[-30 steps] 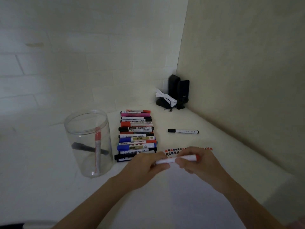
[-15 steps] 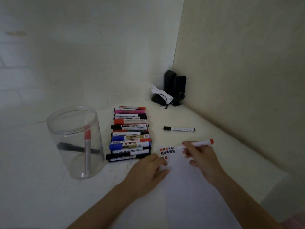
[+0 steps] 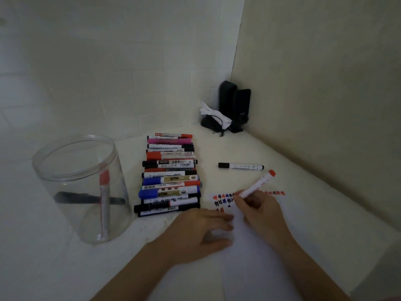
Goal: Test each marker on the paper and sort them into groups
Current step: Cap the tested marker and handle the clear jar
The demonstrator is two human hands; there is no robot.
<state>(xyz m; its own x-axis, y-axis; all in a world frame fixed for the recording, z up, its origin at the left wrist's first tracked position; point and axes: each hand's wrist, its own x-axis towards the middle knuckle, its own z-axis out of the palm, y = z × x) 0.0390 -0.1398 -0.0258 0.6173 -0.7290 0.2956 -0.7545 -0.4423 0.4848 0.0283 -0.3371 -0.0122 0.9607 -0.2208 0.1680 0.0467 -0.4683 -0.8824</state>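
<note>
On counter (image 3: pixel 282 170) — right hand (image 3: pixel 263 210) grips red-ended marker (image 3: pixel 258 184), tip at paper (image 3: pixel 256 257); left hand (image 3: pixel 200 230) flat, fingers relaxed, pressing paper edge.

Two bare forearms enter from the bottom edge, ending in a left hand (image 3: pixel 201 229) and a right hand (image 3: pixel 260 210). No sleeves, cuffs, gloves or wristbands on the visible stretch of either arm. No rings or watch made out, though the dim light leaves the fingers soft and small detail there may be lost. Nails look short.
</note>
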